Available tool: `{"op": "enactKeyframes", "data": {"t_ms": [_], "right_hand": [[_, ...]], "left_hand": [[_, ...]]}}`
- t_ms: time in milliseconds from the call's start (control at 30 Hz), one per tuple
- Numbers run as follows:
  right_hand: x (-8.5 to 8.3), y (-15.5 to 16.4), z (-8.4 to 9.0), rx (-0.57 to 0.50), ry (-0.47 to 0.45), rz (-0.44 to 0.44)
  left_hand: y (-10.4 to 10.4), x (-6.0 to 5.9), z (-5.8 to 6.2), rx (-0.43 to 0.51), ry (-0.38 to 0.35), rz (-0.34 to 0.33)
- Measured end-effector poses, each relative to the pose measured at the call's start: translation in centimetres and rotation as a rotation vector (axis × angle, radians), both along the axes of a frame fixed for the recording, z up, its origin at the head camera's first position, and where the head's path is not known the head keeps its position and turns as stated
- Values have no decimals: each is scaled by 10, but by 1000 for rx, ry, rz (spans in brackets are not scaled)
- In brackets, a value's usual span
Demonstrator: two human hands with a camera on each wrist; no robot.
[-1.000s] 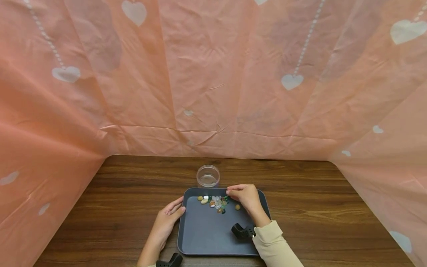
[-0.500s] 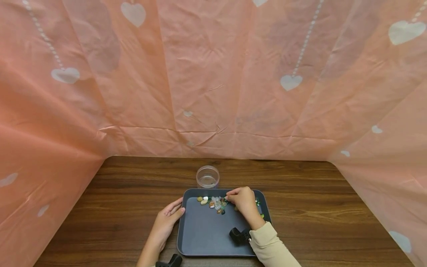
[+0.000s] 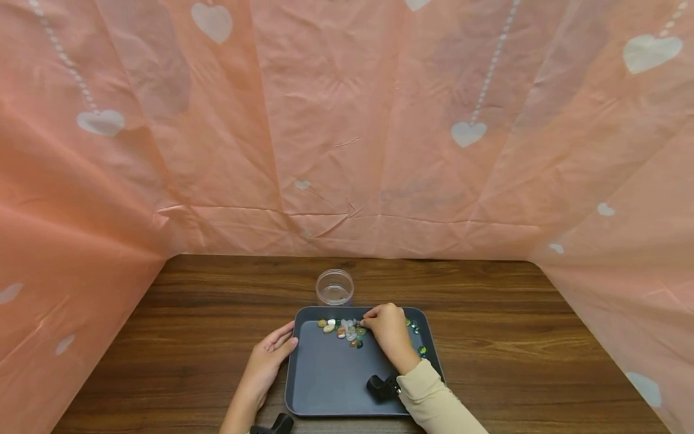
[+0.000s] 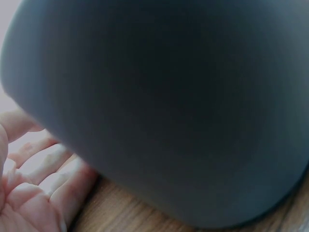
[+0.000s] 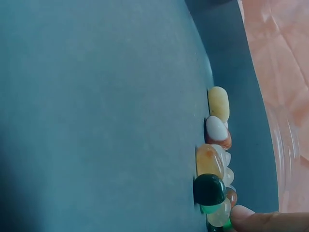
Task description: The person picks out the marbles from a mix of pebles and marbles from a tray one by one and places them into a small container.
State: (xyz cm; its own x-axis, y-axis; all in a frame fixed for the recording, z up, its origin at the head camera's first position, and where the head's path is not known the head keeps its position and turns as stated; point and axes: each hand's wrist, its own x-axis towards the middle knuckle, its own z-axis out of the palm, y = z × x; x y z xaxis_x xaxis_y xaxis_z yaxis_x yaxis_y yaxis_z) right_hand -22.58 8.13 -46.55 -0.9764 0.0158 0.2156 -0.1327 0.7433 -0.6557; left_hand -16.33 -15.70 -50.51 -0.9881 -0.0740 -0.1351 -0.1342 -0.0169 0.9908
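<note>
Right hand (image 3: pixel 386 331) fingertips pinched at the small polished stones (image 3: pixel 347 329) clustered along the far edge of the grey tray (image 3: pixel 331 386). Left hand (image 3: pixel 269 357) relaxed, steadying the tray's rim. Best lifted singly, lightly.

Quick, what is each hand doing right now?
Left hand: open, relaxed fingers resting against the tray edge.
Right hand: over the stones, fingertips touching them; its grip cannot be told.

Tray (image 3: pixel 325 386): near half bare, open to reach. Far edge crowded w/ pebbles (image 3: pixel 347 330); jar (image 3: pixel 334 287) stands just beyond far-left corner. Pink sheeting (image 3: pixel 347 150) walls table's (image 3: pixel 162 337) far & side edges.
</note>
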Motion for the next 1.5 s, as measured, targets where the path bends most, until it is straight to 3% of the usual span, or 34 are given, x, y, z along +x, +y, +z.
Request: {"op": "enactKeyframes", "data": {"t_ms": [200, 367, 500, 700, 833, 1200, 1367, 1500], "right_hand": [[-1, 1, -1, -14, -10, 14], [-3, 7, 1, -136, -129, -18], [-6, 9, 4, -304, -227, -40], [-10, 11, 12, -734, -348, 14], [-15, 12, 18, -843, -406, 20], [-31, -1, 45, -870, -454, 74], [-36, -13, 52, -846, -401, 88], [-38, -25, 54, -730, -310, 93]], "left_hand": [[-1, 0, 0, 0, 3, 2], [-1, 0, -1, 0, -4, -5], [0, -1, 0, 0, -9, -1], [0, -1, 1, 5, -12, -1], [0, 0, 0, 7, -9, -2], [0, 0, 1, 13, 12, -9], [1, 2, 2, 23, 8, -14], [1, 2, 1, 25, 8, -9]]}}
